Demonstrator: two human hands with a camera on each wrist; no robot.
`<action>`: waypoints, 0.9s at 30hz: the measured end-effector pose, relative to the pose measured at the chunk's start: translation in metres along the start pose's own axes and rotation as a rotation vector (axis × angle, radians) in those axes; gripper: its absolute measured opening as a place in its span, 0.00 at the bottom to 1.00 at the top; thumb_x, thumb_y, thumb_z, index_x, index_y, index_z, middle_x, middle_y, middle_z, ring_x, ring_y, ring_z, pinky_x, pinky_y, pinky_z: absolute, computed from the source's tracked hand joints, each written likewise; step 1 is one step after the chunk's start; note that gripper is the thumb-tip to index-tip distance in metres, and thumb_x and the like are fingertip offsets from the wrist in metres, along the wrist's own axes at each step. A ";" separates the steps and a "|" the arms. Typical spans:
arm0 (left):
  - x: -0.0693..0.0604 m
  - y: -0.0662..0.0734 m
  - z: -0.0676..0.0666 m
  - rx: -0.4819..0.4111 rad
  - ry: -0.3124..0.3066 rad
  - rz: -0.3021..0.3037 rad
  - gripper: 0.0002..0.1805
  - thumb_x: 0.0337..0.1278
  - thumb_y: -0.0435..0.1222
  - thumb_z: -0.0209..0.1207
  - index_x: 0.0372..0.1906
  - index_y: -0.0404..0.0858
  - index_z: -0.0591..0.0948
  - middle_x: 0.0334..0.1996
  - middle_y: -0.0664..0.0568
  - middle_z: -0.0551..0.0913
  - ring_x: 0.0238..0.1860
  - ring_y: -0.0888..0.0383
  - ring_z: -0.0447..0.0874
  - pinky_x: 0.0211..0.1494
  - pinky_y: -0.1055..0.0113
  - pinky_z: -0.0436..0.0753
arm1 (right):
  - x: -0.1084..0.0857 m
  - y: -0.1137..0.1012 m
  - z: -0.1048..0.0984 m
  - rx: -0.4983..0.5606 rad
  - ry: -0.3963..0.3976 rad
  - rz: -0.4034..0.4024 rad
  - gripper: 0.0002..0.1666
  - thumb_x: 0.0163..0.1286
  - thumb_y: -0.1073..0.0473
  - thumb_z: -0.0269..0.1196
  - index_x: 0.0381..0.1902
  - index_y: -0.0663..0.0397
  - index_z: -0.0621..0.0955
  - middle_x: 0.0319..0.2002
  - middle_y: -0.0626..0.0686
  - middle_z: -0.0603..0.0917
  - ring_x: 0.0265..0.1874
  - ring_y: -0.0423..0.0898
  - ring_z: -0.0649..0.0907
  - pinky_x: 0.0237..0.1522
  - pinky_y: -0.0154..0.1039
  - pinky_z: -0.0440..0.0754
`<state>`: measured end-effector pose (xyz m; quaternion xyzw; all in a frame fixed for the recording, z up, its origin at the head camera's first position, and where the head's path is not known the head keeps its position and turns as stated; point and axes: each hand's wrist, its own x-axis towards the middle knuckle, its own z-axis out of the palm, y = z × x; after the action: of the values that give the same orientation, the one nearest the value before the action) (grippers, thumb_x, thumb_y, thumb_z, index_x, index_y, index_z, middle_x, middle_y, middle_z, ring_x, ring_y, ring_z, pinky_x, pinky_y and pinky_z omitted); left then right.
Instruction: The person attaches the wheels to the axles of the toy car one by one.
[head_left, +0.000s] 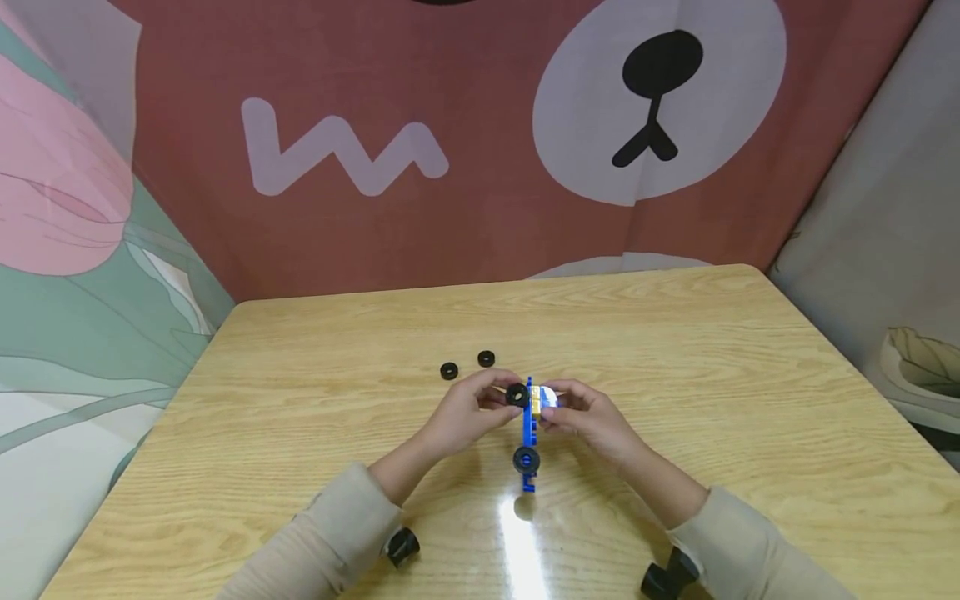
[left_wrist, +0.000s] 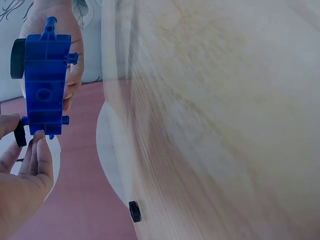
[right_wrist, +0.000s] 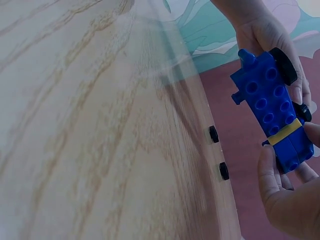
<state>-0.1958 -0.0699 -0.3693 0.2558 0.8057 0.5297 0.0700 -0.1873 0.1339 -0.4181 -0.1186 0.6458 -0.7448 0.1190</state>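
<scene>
Above the table [head_left: 300,392], a blue chassis [head_left: 528,432] with a mounted wheel [head_left: 518,461] nearest is gripped by the right hand [head_left: 598,419]; a black wheel [head_left: 511,394] is pinched beside it by the left hand [head_left: 467,412]. Beyond, two loose wheels [head_left: 449,377] are seen.

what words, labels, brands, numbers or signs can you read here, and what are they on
None can be read.
The blue toy vehicle: no letters or numbers can be made out; any tiny moulded marking would be too small to read.
The two loose black wheels: too small to tell whether they carry lettering.
The pale zigzag on the red-brown backdrop: a printed shape, with no clear word to quote.
</scene>
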 end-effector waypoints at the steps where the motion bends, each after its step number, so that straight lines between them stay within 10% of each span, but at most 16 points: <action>1: 0.000 0.000 0.000 0.000 0.001 -0.003 0.18 0.47 0.31 0.59 0.47 0.36 0.74 0.42 0.51 0.76 0.37 0.58 0.75 0.40 0.71 0.76 | 0.001 0.003 -0.001 0.005 0.009 0.004 0.30 0.48 0.54 0.65 0.49 0.60 0.71 0.35 0.57 0.75 0.33 0.49 0.79 0.41 0.45 0.76; 27: 0.001 0.004 0.003 0.042 -0.024 0.063 0.18 0.47 0.31 0.59 0.46 0.35 0.74 0.41 0.49 0.76 0.36 0.58 0.76 0.41 0.71 0.75 | -0.009 -0.023 0.015 -0.033 0.006 0.010 0.30 0.54 0.63 0.61 0.51 0.74 0.64 0.34 0.54 0.74 0.33 0.46 0.77 0.44 0.47 0.74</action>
<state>-0.1942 -0.0658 -0.3672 0.2889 0.8073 0.5114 0.0572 -0.1743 0.1266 -0.3935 -0.1149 0.6591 -0.7336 0.1188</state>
